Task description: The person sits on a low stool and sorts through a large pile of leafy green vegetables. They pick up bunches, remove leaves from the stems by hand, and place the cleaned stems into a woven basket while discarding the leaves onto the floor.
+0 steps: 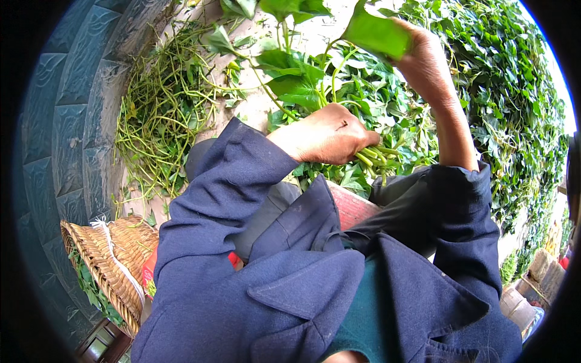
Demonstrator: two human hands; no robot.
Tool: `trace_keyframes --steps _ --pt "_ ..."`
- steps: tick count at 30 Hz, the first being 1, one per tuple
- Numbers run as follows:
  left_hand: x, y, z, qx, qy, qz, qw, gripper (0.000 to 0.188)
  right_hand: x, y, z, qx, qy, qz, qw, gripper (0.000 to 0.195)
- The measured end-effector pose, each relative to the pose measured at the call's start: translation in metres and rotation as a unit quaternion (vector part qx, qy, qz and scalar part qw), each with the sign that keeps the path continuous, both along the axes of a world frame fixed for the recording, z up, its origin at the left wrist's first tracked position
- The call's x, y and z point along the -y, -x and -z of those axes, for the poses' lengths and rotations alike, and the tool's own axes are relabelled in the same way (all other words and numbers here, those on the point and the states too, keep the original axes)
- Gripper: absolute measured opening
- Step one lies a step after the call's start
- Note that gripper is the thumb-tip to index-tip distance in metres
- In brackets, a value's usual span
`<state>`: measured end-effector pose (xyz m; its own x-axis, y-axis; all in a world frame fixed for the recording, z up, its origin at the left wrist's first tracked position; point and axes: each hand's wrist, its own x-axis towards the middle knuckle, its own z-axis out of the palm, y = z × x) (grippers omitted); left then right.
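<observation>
My left hand (333, 134) is closed round a bunch of green leafy stems (376, 156); their cut ends stick out to its right and their leaves spread above it. Raised at the upper right, my right hand (422, 59) has its fingers on a large green leaf (379, 34), whose thin stalk runs down towards the bunch. The fingertips are partly hidden behind the leaf. Beneath both hands lie more leafy vines (399, 113).
Stripped stems (159, 113) lie heaped at the left beside a blue-grey tiled wall (70, 81). A woven basket (120, 240) holding leaves stands lower left. A tall mass of vines (504, 90) fills the right. A red wooden surface (352, 206) shows between my legs.
</observation>
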<state>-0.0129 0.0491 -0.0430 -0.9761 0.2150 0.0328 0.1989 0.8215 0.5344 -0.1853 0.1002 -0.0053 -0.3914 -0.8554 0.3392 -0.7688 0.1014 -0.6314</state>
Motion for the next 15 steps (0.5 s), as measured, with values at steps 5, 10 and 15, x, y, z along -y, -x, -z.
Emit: trace_keyframes --steps 5,10,15 --pt "0.001 -0.002 0.004 0.011 -0.009 0.003 1.0 0.025 -0.002 0.009 0.002 0.017 -0.093 -0.007 0.996 0.028" --pt "-0.001 -0.005 0.012 0.028 -0.031 0.01 0.999 0.021 -0.003 0.01 -0.006 0.017 0.03 0.079 0.996 0.011" --pt "-0.005 -0.009 0.027 0.031 -0.038 0.013 0.999 0.013 0.004 -0.021 -0.027 0.01 0.166 0.05 0.985 0.003"
